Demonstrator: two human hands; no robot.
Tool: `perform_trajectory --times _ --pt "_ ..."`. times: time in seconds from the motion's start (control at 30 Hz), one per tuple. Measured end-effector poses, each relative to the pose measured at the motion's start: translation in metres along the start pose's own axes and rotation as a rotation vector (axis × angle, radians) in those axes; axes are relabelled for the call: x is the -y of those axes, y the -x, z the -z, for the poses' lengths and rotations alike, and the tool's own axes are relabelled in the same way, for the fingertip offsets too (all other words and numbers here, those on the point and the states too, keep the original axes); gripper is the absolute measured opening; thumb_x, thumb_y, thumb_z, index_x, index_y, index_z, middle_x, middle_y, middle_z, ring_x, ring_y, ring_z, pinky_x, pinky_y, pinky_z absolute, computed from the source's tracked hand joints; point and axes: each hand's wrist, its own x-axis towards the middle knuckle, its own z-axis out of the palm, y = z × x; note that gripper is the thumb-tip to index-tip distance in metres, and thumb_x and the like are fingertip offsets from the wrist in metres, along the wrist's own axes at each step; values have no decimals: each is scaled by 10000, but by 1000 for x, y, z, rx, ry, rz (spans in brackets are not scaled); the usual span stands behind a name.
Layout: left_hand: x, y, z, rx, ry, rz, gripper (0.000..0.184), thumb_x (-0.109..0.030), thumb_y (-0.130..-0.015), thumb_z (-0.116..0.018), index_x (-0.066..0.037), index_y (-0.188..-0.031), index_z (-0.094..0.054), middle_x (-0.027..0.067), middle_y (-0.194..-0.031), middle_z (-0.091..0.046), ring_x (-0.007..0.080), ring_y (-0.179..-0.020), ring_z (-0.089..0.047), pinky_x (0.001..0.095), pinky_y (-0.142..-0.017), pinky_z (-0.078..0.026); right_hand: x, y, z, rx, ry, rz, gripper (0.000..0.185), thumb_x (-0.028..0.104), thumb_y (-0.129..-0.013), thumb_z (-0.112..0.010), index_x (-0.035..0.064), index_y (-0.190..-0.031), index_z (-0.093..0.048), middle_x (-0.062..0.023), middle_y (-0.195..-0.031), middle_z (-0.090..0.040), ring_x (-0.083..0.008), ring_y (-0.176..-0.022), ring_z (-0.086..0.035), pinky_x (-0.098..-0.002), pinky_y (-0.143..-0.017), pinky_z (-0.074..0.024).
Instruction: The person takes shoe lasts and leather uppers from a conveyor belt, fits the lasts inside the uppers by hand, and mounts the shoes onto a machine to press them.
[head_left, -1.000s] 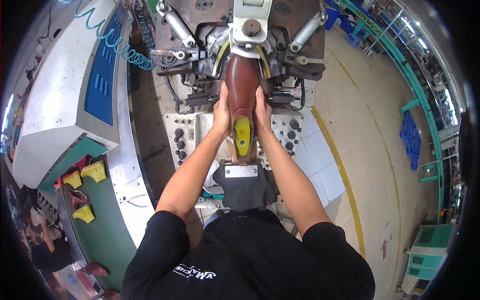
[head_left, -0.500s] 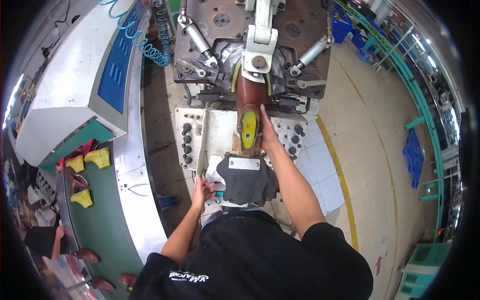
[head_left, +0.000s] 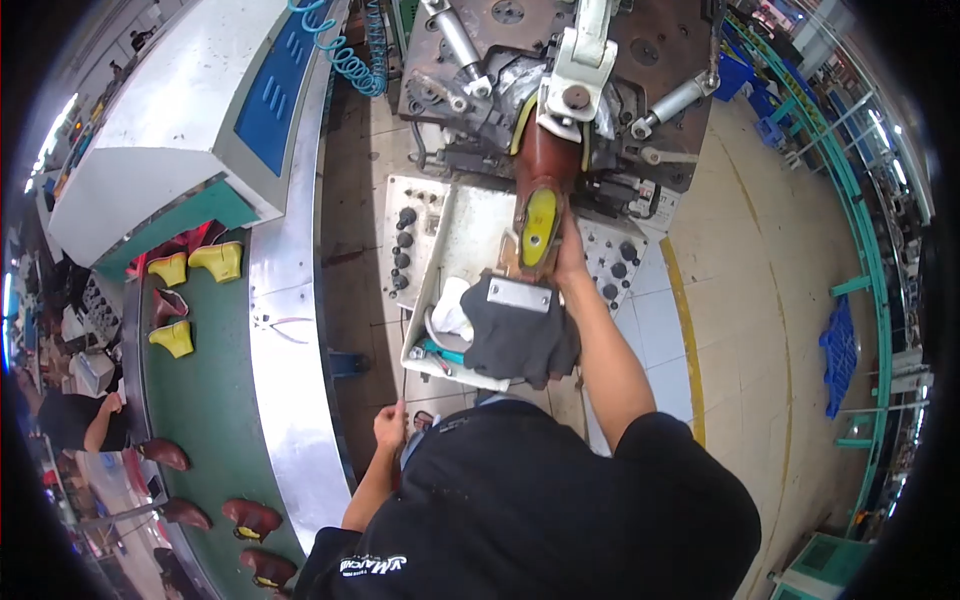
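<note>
- Yellow lasts (head_left: 215, 262) on green belt (head_left: 215, 400): three
- Brown shoes (head_left: 187, 513) towards belt's near end: four
- Brown shoe (head_left: 550, 155) under white clamp (head_left: 577, 75): one
- Silver cylinders (head_left: 680, 105): two
- White tray (head_left: 464, 215): one
- Pliers (head_left: 288, 325): one pair

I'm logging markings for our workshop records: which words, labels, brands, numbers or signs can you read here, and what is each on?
"MARCHE": white print on the black shirt; its ends and the smaller line below are unclear.
Yellow last: marking too blurred to read.
White plate on the machine: dark characters, too small to read surely.
Control panels: any labels are too small.
</note>
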Motion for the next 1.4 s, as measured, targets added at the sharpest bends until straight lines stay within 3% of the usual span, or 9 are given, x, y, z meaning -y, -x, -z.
perform_trajectory --times 0.07,0.2,0.27,0.4,0.43,0.47,0.57,0.67,1.4 --pt "-8 -5 -1 90 -175 -259 445 -435 -967 -690 5 -907 -668 68 -735 -678 101 -552 -588 256 -440 -446 3 1 1 79 -12 -38 547 522 -1016 -558 50 -1291 -591 -85 -1149 -689 -226 -995 -685 -377 -876 -557" --pt "-199 124 5 531 41 -450 361 -267 -1031 -589 -18 -773 -635 61 -649 -659 140 -552 -619 324 -649 -565 1 -2 0 38 -5 10 544 527 -1018 -543 48 -1267 -610 -106 -1131 -698 -232 -962 -699 -385 -848 -575" --pt "-289 207 26 840 372 -792 395 -241 -1034 -561 -54 -689 -608 49 -597 -632 173 -527 -624 407 -792 -586 3 3 -7 71 20 42 568 545 -999 -564 53 -1279 -609 -99 -1111 -699 -240 -952 -700 -392 -846 -582" --pt "-383 319 59 1462 981 -1364 605 -513 -1025 -543 -60 -633 -628 44 -551 -544 198 -532 -608 599 -846 -539 2 1 2 57 120 54 593 575 -1003 -525 79 -1319 -600 -75 -1196 -678 -240 -1036 -681 -393 -893 -569" --pt "-396 331 67 1574 991 -1415 654 -538 -1037 -504 -15 -667 -637 116 -608 -632 257 -618 -686 512 -826 -577 2 -5 7 22 173 43 592 573 -1013 -503 92 -1347 -589 -66 -1239 -665 -243 -1095 -662 -403 -939 -550" --pt "-395 346 65 1544 1136 -1391 638 -547 -1025 -517 -28 -673 -636 93 -590 -611 237 -584 -655 516 -836 -566 5 1 -2 -32 224 66 496 450 -1068 -423 72 -1340 -595 -83 -1219 -685 -222 -1080 -681 -369 -924 -554" --pt "-388 379 67 1506 1378 -1186 582 -525 -991 -605 -43 -663 -619 35 -528 -533 184 -489 -567 557 -886 -531 3 -8 4 100 100 86 542 495 -1047 -480 64 -1361 -574 -93 -1250 -669 -240 -1110 -659 -386 -989 -519" --pt "-404 368 93 1818 1068 -949 590 -536 -995 -591 -43 -673 -608 22 -526 -510 152 -501 -566 559 -891 -527 2 -13 12 106 125 66 528 485 -1048 -480 67 -1357 -575 -95 -1250 -670 -244 -1110 -660 -383 -978 -524" --pt "-382 363 93 1802 1165 -950 617 -565 -1026 -484 -54 -708 -619 50 -564 -560 180 -558 -614 516 -884 -538 5 -6 5 131 141 67 529 497 -1044 -477 77 -1349 -580 -102 -1232 -671 -241 -1084 -669 -379 -946 -540"
